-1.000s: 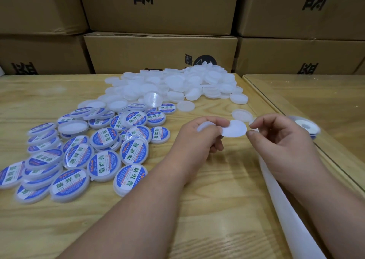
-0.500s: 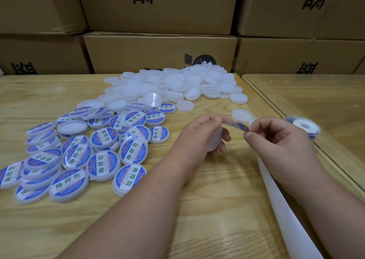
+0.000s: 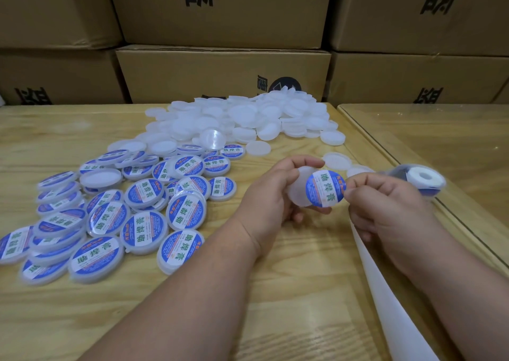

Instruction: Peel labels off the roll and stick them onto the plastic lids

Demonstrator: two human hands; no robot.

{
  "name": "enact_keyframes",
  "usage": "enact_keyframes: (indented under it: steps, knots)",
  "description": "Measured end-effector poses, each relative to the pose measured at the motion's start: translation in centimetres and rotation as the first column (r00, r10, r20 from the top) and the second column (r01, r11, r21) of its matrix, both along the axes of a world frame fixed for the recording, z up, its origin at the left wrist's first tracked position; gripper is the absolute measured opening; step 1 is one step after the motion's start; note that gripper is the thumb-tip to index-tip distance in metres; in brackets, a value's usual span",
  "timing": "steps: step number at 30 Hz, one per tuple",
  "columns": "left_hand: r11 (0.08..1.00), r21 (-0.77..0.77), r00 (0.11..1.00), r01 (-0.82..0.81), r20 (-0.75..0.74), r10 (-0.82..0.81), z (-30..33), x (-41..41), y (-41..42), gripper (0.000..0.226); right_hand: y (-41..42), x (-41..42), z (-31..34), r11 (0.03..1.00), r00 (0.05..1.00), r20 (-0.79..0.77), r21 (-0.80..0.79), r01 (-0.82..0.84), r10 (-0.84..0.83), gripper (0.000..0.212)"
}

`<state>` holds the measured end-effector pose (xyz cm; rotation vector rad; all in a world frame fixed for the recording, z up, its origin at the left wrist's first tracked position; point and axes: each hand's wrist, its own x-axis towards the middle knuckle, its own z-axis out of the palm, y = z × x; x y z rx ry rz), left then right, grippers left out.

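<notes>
Soft, even indoor light, bright enough, with only faint shadows under the forearms. The glass table top (image 3: 440, 145) at far right shows mild glare. Wide-angle bending curves the edges; the label roll (image 3: 421, 180) looks blurred.

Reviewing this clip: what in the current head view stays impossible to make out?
1. Whether the label already sticks to the held lid: the label covers the contact.
2. Label roll: motion-blurred, partly behind the right hand.
3. Left hand fingertips under the lid: hidden by it.
4. Small print on labelled lids: too small.
5. Backing strip: cut off by the bottom edge.
</notes>
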<state>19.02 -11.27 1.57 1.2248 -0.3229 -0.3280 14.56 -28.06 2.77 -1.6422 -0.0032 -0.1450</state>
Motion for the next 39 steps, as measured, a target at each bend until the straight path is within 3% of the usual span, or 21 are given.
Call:
enact_keyframes:
  steps: [5, 8, 28, 33, 39]
  knots:
    - [0.999, -0.019, 0.999, 0.047, 0.000, -0.047, 0.1, -0.1, -0.2, 0.041, 0.3, -0.1, -0.1, 0.997, 0.997, -0.078, -0.071, -0.031, 0.026, 0.025]
    - [0.998, 0.013, 0.998, 0.062, 0.016, -0.062, 0.1, 0.0, -0.2, 0.042, 0.3, -0.1, -0.1, 0.995, 0.997, -0.079, -0.102, -0.018, 0.010, 0.019]
    - [0.986, 0.167, 0.991, 0.013, 0.131, -0.035, -0.2, -0.2, -0.4, 0.021, 0.0, 0.4, -0.9, 0.993, 0.997, -0.075, -0.120, 0.000, -0.009, 0.027]
    - [0.978, 0.203, 0.983, -0.042, 0.184, 0.004, -0.8, 0.0, -0.4, 0.017, 0.0, 0.5, -1.1, 0.994, 0.997, -0.055, -0.098, 0.044, -0.050, 0.015]
    - [0.968, 0.146, 0.970, -0.205, 0.161, 0.181, -1.2, 0.7, -0.2, 0.025, -0.7, 0.9, -1.0, 0.979, 0.981, 0.000, -0.070, 0.192, -0.192, 0.023]
